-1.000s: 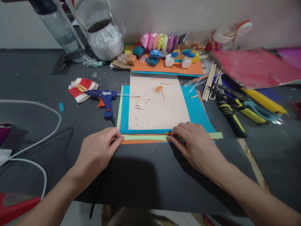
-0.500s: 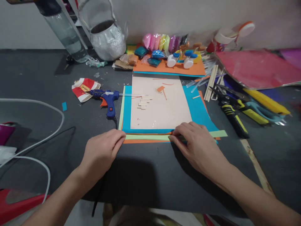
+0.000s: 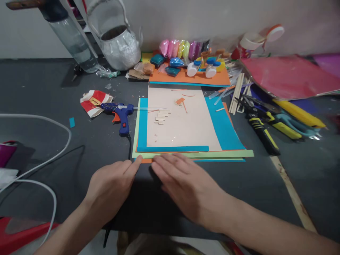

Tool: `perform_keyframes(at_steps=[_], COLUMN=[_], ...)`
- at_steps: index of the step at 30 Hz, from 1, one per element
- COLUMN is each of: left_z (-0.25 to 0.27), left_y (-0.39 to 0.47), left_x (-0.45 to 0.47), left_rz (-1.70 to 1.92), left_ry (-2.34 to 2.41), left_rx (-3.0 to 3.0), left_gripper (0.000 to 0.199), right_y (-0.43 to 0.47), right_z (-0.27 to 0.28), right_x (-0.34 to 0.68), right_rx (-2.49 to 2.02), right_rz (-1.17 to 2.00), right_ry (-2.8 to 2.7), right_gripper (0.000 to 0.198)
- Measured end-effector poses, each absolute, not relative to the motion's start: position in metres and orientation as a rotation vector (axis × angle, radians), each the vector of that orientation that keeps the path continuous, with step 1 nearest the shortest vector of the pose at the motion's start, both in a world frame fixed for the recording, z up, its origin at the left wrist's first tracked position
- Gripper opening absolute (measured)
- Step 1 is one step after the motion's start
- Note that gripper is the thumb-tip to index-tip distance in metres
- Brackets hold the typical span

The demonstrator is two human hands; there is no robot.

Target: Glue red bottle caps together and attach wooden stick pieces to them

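Head view: the dark counter (image 3: 47, 88) fills the scene, wide and cluttered along its far edge. A stack of paper sheets (image 3: 225, 129) lies in the middle, cream on top, then blue, pale green and orange, their near edges fanned out just ahead of the hands. To the far right a pink sheet in clear wrap (image 3: 289, 76) rests near the wall. At the back left stands a white bag (image 3: 120, 47), beside a clear plastic bottle (image 3: 73, 39) that leans. A white cable (image 3: 39, 161) loops over the left side of the counter. Right of the stack lie yellow-handled pliers (image 3: 262, 132). A blue glue gun (image 3: 120, 111) lies just left of the stack, its nozzle over the paper's edge. On the cream sheet sit short wooden sticks (image 3: 160, 117).

The left hand (image 3: 110, 187) lies flat and loosely spread, fingertips touching the stack's near left corner. The right hand (image 3: 186, 184) is flat too, fingers extended and close together, their tips on the stack's near edge, holding nothing.
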State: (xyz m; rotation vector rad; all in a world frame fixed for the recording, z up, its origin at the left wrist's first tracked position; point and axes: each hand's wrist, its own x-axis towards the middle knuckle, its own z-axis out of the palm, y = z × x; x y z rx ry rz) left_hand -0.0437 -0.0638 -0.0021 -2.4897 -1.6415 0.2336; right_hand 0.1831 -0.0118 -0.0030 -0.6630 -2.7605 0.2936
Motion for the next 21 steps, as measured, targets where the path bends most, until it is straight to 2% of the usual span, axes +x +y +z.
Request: perform_keyframes(at_steps=[5,10,16,21], left_z=[-0.001,-0.002,-0.004,-0.004], left_y=[-0.063,-0.064,-0.063,-0.064], left_x=[-0.044,-0.044,-0.045,-0.045], left_rz=[0.299,0.419,0.523,0.636], left_ry=[-1.695,-1.753,-1.760,-1.702], left_rx=[-2.530,-2.535,-2.614,-2.626], left_gripper=[0.040,0.048,0.039,0.041], right_y=[-0.022,-0.028,-0.030,-0.029], right_z=[-0.023,-0.024,-0.018,-0.020], right_x=[0.159,0.157,0.145,0.139], right_rx=[-0.624,-0.709,-0.712,-0.733], right_rz=[0.433,0.336,0.303,0.260], right_ry=[-2.870,-2.861,-2.838,-2.862], right_gripper=[0.068,0.076,0.082,0.094])
